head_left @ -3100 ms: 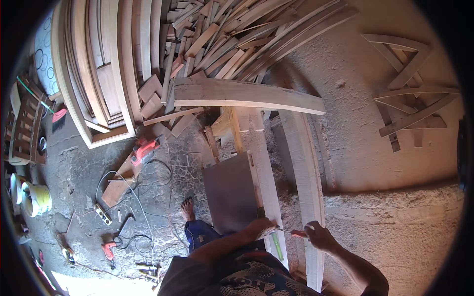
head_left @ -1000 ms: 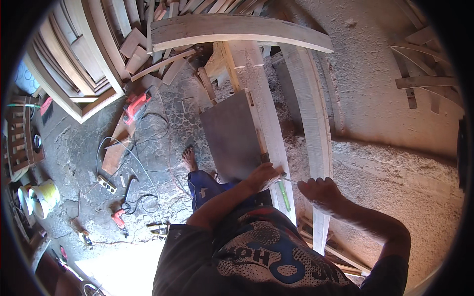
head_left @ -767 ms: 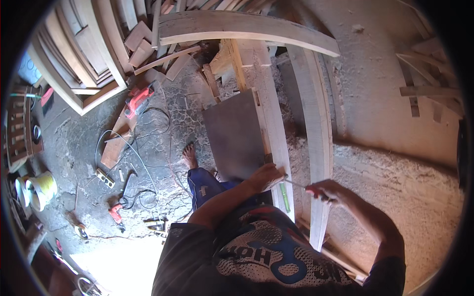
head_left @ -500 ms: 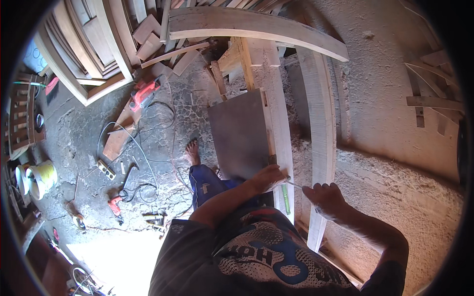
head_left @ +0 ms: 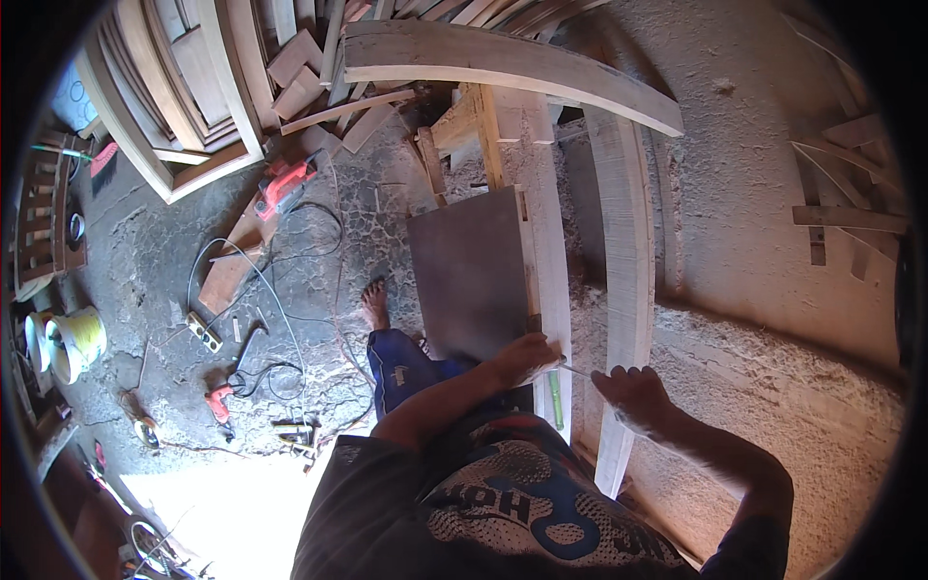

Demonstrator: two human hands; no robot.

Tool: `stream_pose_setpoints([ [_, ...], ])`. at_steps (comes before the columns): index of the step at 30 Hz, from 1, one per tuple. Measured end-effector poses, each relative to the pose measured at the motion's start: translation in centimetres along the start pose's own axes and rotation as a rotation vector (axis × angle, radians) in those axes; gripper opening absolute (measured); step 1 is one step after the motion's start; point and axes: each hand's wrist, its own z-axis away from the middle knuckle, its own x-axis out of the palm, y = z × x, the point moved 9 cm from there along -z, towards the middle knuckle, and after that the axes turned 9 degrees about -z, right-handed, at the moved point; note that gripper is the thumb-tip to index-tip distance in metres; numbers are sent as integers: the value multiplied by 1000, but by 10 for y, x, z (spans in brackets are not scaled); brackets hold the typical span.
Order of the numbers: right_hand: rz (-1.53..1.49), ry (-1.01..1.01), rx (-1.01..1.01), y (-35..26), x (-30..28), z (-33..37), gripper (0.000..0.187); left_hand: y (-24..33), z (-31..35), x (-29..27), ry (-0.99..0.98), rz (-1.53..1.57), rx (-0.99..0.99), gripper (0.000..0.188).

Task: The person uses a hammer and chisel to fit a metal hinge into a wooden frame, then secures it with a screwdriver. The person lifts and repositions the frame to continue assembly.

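Note:
My right hand (head_left: 630, 394) is closed in a fist around a hand tool whose handle it hides. The tool's thin metal shaft (head_left: 579, 371) points left toward my left hand (head_left: 525, 361). That hand is closed at the near right corner of a dark brown flat panel (head_left: 471, 275), by the shaft's far end. What its fingers grip is hidden. The panel has a pale wooden edge and lies along a long pale beam (head_left: 549, 251). A slim green object (head_left: 557, 401) rests on the beam just below my left hand.
A curved timber (head_left: 512, 56) and an upright plank (head_left: 623, 213) flank the beam. On the floor to the left lie a red power planer (head_left: 286, 184), a red drill (head_left: 218, 401), a power strip (head_left: 204, 332) and loose cords. Wooden frames (head_left: 169, 87) stand at the far left.
The whole view has shifted slightly. Both hands keep nearly the same places at the panel's corner, with the right hand still around the tool.

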Motion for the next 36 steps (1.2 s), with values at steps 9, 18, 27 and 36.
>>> stream_pose_setpoints([
  [9, -1613, -387, 921, 57, 84, 26, 29, 9, -7, -4, 128, -8, 86, 34],
  [18, 193, 61, -77, -8, -10, 13, 25, 5, -13, -10, 195, 250, 16, 25],
  [27, -1283, 41, 678, 71, 93, 35, 23, 35, -24, -2, -255, -265, 115, 23],
  [36, 125, 26, -68, -8, -4, 10, 28, 39, -39, -107, 102, -87, -79, 33],
])
